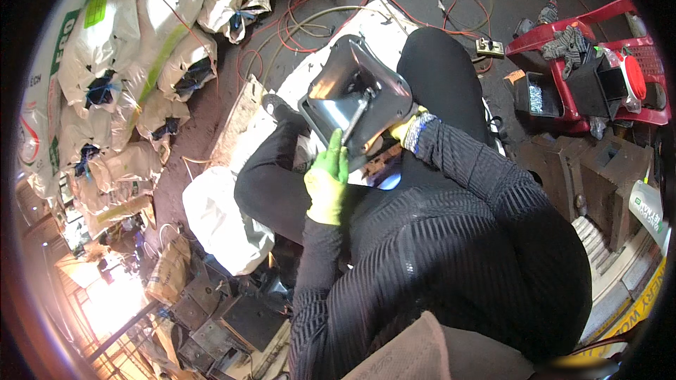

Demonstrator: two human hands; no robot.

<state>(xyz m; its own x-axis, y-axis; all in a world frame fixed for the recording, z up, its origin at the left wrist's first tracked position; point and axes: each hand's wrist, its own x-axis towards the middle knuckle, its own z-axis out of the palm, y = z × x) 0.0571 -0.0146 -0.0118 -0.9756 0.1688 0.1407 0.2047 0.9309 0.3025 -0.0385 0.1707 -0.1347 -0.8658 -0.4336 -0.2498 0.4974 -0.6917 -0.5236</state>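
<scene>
Metal piece [334,111], white sack [224,222] to its near left. Right hand [405,131] grasps its right edge. Left hand [327,184] by its near side; grip unclear.

The scene is unevenly lit. At the lower left, a bright opening [116,302] burns out to white, with a warm, hazy glare around it. The white sacks [102,42] are pale and bright, while the grey floor [415,0] looks dimmer. Glossy highlights and an orange-brown sheen show on the dark metal piece [331,110]; the left hand's yellow-green glove [326,186] looks vivid. The black clothing [458,239] loses detail in its deep tones. The fisheye lens bends straight edges, black vignetting rounds the corners, and a dark shape [581,366] at the lower right is blurred.
</scene>
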